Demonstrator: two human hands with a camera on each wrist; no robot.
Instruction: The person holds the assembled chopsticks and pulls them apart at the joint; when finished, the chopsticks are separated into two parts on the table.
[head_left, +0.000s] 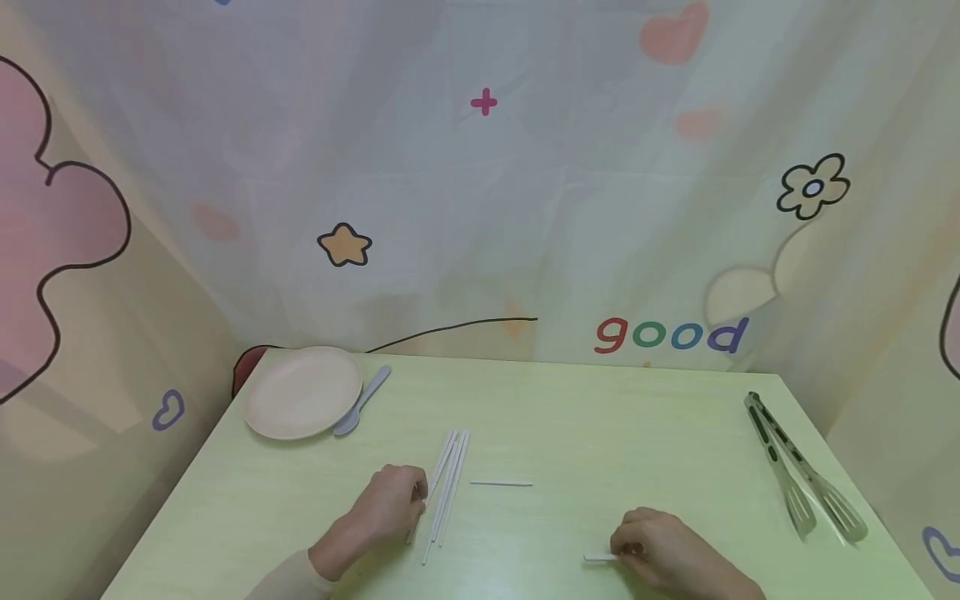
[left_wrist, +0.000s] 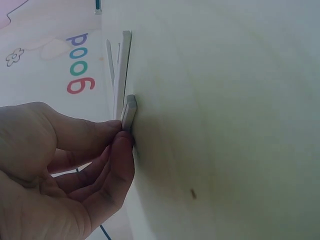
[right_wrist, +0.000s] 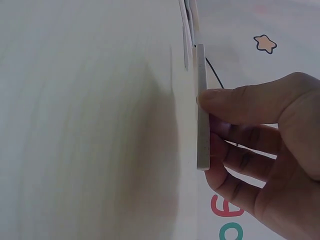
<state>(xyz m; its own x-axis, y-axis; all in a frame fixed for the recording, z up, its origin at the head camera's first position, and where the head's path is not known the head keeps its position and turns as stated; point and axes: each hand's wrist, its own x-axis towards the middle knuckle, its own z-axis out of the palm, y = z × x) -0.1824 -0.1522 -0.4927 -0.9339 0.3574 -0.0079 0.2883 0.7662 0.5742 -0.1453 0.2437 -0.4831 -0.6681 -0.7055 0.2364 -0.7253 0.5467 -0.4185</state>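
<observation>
Plate (head_left: pixel 303 393) beside spoon (head_left: pixel 362 401); left hand (head_left: pixel 388 502) and right hand (head_left: pixel 663 550) pinch white sticks (right_wrist: pixel 202 135).

"Supporting surface?"
"One pale green table (head_left: pixel 600 433). Far left corner: a pale plate (head_left: pixel 303 393), with a grey spoon (head_left: pixel 367 398) at its right edge."
"Middle?"
"Several white sticks (head_left: pixel 447 483), loosely grouped; a single stick (head_left: pixel 501 483) crosswise to their right."
"Right side?"
"Metal tongs (head_left: pixel 813 477), arms spread."

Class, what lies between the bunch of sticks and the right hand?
The head view shows one separate white stick between the bunch of sticks and the right hand, plus the end of its held stick.
</observation>
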